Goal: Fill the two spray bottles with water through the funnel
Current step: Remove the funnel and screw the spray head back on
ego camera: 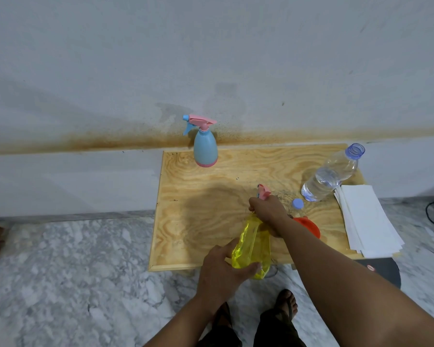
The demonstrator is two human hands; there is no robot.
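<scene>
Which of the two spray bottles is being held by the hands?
The yellow spray bottle at the table's near edge: left hand holds its body, right hand its top. The blue spray bottle stands untouched by the wall.

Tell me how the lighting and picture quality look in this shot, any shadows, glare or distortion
Head view: soft, even light; a broad dim shadow lies on the wooden table left of the right hand; wide-angle bending curves the wall base; small highlights glint on the water bottle; the yellow spray bottle glows translucent; focus is slightly soft overall.
</scene>
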